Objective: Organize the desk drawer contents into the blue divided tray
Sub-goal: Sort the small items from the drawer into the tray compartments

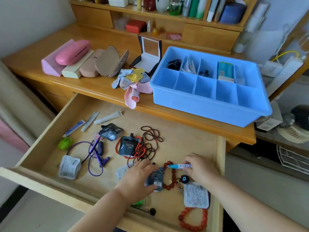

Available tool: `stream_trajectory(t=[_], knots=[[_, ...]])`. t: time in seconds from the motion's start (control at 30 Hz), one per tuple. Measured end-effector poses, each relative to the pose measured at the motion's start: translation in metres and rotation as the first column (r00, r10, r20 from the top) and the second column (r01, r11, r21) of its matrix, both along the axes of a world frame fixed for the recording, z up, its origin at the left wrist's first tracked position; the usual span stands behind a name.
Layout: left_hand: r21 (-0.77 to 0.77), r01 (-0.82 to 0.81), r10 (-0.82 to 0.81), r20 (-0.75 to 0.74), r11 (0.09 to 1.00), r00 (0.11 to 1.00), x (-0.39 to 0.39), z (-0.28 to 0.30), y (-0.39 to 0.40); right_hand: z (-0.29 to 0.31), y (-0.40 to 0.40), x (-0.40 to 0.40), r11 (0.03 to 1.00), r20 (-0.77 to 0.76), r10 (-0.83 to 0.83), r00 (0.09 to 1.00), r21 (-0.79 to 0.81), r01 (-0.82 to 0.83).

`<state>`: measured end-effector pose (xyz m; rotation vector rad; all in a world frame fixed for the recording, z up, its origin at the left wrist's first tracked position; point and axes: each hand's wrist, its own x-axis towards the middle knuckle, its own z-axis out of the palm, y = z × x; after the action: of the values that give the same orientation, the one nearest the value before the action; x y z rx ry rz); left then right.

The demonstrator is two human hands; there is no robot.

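Blue divided tray (207, 104) sits on the desk top (93, 87), right of centre, behind the open drawer (184, 134). 10 compartments: back row holds dark bits, white packets, small black pieces, a teal pack; front row of 5 looks bare.

Drawer contents: right hand (199, 168) pinches a small blue-and-white tube (179, 165) between thumb and curled fingers, tube tip pointing left over a dark-red bead bracelet (172, 178). Left hand (138, 177) has thumb and fingers curled on a dark sachet (154, 180) just beside that bracelet; fingertips are partly hidden, so exact contact is unclear.

Risks, judged:
- Sachet touches or overlaps the bracelet; lifting could drag the beads along and drop them.
- Both hands loaded at once; the tray is well apart and up over the desk edge, so a slim tube in a light pinch could slip.
- Bead strands (150, 141) are tangled around the DPOR pouch (127, 146); pulling 1 may haul the whole knot.
- Cloth pile (133, 81) touches the tray's left wall and overhangs the desk edge; a passing arm could knock it into the drawer.
- Purple earphone cord (93, 153) loops wide, easy to snag.
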<state>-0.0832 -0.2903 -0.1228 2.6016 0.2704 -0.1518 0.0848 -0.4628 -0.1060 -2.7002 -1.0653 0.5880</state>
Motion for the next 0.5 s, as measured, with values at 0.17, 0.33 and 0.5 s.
stream_trajectory(t=[0.17,0.33,0.5], knots=[[0.172,0.094,-0.091,-0.026,0.981,0.995,0.011,-0.007,-0.01,0.004,-0.013,-0.006,0.992,0.25,0.034,0.968,0.107,-0.063],[0.085,-0.031,0.029,0.033,0.996,0.999,0.003,-0.004,-0.004,-0.002,-0.016,-0.024,0.968,0.018,0.198,0.98,-0.164,-0.192],[-0.143,-0.24,0.264,0.19,0.96,0.946,0.004,0.0,0.001,0.025,-0.01,-0.019,0.991,-0.167,0.031,0.986,0.136,-0.008]])
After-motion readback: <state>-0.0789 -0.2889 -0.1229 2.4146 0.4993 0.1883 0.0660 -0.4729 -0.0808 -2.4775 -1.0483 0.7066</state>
